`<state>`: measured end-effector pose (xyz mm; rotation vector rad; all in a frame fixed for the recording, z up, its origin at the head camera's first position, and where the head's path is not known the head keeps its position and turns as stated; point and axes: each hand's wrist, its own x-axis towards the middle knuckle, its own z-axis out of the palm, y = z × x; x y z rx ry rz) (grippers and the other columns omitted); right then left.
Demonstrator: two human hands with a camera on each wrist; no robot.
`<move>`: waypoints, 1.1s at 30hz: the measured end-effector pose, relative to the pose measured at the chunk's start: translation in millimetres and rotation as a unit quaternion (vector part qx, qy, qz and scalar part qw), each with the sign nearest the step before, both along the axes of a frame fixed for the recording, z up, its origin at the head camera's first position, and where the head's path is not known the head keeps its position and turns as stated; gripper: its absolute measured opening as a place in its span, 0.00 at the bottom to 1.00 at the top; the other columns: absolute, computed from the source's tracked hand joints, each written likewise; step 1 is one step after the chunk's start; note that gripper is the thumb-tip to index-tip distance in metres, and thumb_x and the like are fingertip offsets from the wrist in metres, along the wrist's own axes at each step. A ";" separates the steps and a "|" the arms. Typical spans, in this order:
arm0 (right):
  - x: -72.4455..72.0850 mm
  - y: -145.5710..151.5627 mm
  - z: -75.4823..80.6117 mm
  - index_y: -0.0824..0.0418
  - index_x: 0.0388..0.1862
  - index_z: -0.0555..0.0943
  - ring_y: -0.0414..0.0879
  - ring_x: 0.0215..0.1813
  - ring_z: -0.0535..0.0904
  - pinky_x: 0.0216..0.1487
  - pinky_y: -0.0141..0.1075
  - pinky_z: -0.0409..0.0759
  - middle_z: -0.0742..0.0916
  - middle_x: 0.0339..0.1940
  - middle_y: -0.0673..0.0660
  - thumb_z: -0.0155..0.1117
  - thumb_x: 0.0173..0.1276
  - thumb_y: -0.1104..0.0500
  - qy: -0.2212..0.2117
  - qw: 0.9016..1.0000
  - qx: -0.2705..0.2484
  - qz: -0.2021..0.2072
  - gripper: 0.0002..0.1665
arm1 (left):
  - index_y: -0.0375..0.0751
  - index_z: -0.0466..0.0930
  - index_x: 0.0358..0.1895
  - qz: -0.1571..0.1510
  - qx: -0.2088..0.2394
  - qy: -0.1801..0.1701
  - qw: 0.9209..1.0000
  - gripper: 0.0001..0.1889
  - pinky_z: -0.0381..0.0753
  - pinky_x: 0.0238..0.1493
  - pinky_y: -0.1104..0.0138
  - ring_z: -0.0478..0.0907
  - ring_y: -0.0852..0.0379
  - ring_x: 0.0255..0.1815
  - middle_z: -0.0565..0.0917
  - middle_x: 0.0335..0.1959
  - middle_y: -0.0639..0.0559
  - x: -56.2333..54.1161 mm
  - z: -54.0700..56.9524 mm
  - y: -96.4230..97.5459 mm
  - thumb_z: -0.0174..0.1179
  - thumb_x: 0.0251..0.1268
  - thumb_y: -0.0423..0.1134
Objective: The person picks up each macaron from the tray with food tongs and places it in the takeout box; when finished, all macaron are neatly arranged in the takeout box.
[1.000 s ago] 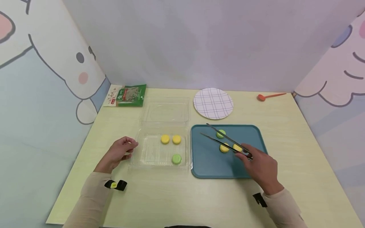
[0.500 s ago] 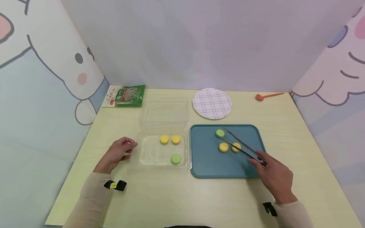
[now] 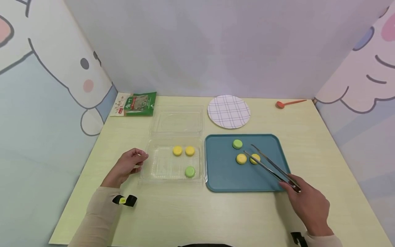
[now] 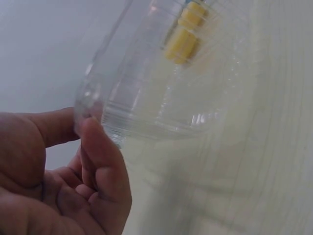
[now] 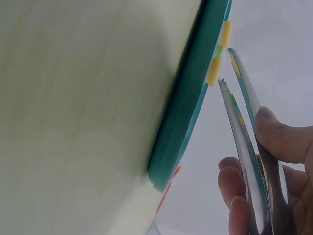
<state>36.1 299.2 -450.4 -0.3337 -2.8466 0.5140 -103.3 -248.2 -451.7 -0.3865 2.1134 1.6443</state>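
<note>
Tweezers point(image 5: 244, 152) and my right hand point(image 3: 311, 206) have drawn back toward the near right corner of the blue tray point(image 3: 228, 178). I pinch the tweezers between thumb and fingers, their tips slightly parted. One metal arm crosses in front of the tray's right yellow round point(image 3: 256, 156); the left yellow round point(image 3: 241, 159) lies beside it, and a green round point(image 3: 237, 144) lies near the far edge. My left hand point(image 3: 129, 163) grips the left edge of the clear container point(image 3: 163, 163) between thumb and finger. Inside, two yellow rounds point(image 3: 177, 151) lie toward the far edge, a second green round point(image 3: 190, 172) toward the near right corner.
</note>
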 end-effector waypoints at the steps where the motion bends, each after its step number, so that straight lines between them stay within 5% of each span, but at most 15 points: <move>1: 2.2 1.0 -0.1 0.55 0.53 0.84 0.44 0.18 0.74 0.18 0.39 0.63 0.89 0.31 0.56 0.75 0.63 0.45 -0.006 1.000 -0.002 -0.006 0.24 | 0.38 0.71 0.48 0.000 -0.001 0.000 1.000 0.12 0.77 0.30 0.68 0.73 0.59 0.29 0.74 0.30 0.53 0.1 0.2 0.0 0.60 0.75 0.43; 12: 14.9 10.9 4.9 0.55 0.59 0.81 0.54 0.27 0.81 0.22 0.41 0.67 0.89 0.35 0.58 0.64 0.69 0.34 -0.105 0.993 -0.019 -0.042 0.32 | 0.40 0.72 0.47 0.003 0.004 -0.002 1.000 0.11 0.77 0.30 0.68 0.73 0.60 0.28 0.74 0.29 0.54 -1.2 -1.8 -1.4 0.61 0.75 0.43; 33: 17.8 7.7 9.0 0.57 0.54 0.84 0.50 0.19 0.76 0.17 0.41 0.63 0.89 0.31 0.59 0.69 0.67 0.41 -0.064 0.997 0.013 -0.046 0.25 | 0.39 0.71 0.47 -0.001 0.008 0.003 1.000 0.11 0.77 0.30 0.69 0.72 0.60 0.28 0.73 0.30 0.53 -0.4 -0.9 -1.4 0.60 0.75 0.43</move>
